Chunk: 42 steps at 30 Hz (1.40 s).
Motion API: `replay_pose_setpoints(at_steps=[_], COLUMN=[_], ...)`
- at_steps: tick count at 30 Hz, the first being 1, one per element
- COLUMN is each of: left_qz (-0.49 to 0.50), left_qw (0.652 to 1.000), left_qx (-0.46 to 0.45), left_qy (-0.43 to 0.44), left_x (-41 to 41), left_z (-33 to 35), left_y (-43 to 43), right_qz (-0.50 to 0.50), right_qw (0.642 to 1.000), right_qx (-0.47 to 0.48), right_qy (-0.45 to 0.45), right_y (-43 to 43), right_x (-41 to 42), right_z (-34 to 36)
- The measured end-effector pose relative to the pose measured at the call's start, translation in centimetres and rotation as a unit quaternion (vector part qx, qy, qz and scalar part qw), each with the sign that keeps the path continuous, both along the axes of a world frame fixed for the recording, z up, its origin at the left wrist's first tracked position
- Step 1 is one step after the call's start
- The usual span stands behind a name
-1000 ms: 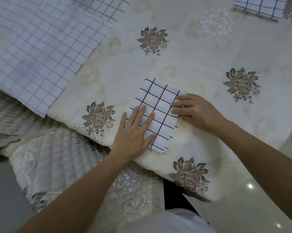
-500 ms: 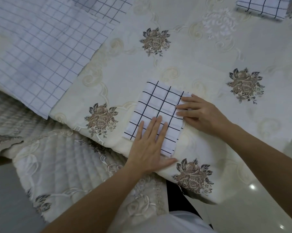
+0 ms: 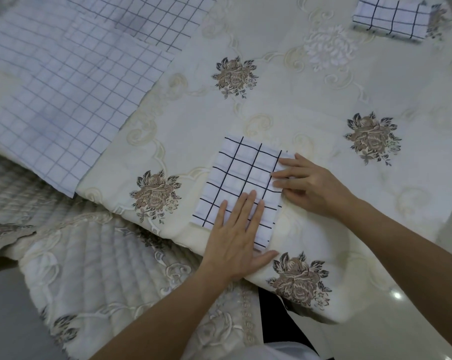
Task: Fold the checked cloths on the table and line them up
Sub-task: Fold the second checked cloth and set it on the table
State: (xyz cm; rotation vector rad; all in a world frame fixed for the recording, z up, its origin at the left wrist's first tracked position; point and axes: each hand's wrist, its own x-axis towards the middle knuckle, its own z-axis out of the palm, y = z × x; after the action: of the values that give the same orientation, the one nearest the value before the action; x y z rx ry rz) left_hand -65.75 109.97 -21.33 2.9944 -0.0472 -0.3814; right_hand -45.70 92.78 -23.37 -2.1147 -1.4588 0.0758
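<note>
We see a cream embroidered tablecloth [image 3: 284, 105] under everything. Up-left of the small folded black-checked white cloth [image 3: 243, 175], large pale checked cloths [image 3: 63, 94] lie unfolded. Another folded checked cloth [image 3: 391, 19] sits well up-right. The small one looks light, soft and slippy, so we'd pinch its corners. Our left hand [image 3: 235, 240] lies flat on its near end; our right hand [image 3: 310, 185] presses straight fingers on its right edge.

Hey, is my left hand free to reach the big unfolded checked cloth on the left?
Probably yes. The left hand lies flat on the folded cloth, gripping nothing, and only tablecloth lies between it and the unfolded cloth.
</note>
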Motion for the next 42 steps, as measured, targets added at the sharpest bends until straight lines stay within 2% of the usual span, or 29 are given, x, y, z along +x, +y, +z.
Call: replay_pose_setpoints(at_steps=[5,8,11,15,19,22,25,30,36,42], left_qz=[-0.037,-0.079,-0.092,-0.146,-0.166,-0.148,-0.128,-0.100,-0.250,-0.256], left_qw=[0.999,0.994,0.989,0.985,0.981,0.985,0.988,0.992,0.966,0.965], left_qx=[-0.025,-0.043,-0.021,0.009,-0.011,-0.016,-0.016,-0.022,-0.019,0.019], left_qy=[-0.001,-0.062,-0.112,-0.096,-0.096,-0.090,-0.081,-0.072,-0.071,-0.046], left_x=[1.0,2.8,6.1,9.4,9.9,10.1,9.8,9.4,5.0,4.4], left_z=[1.3,2.0,1.5,0.1,-1.6,-2.3,-2.5,-2.0,-1.3,-1.7], left_y=[1.7,4.4,8.2,11.2,11.1,11.0,11.2,11.4,14.2,14.1], right_qz=[-0.039,-0.079,-0.151,-0.306,-0.401,-0.452,-0.465,-0.458,-0.463,-0.467], right_qw=[0.998,0.996,0.988,0.952,0.911,0.877,0.859,0.849,0.845,0.840], right_qx=[-0.020,-0.030,-0.020,0.006,-0.090,-0.159,-0.213,-0.264,-0.266,-0.276], right_qy=[0.036,0.030,0.004,-0.005,0.015,0.034,0.007,0.009,0.008,0.008], right_y=[-0.2,0.2,1.3,5.4,10.7,11.2,10.0,9.0,9.1,9.2], right_x=[-0.9,-1.8,-3.2,-6.7,-9.4,-9.2,-8.5,-7.7,-7.3,-7.4], right_z=[0.6,0.8,0.7,0.9,0.2,-0.8,-1.1,-0.7,-0.7,-0.4])
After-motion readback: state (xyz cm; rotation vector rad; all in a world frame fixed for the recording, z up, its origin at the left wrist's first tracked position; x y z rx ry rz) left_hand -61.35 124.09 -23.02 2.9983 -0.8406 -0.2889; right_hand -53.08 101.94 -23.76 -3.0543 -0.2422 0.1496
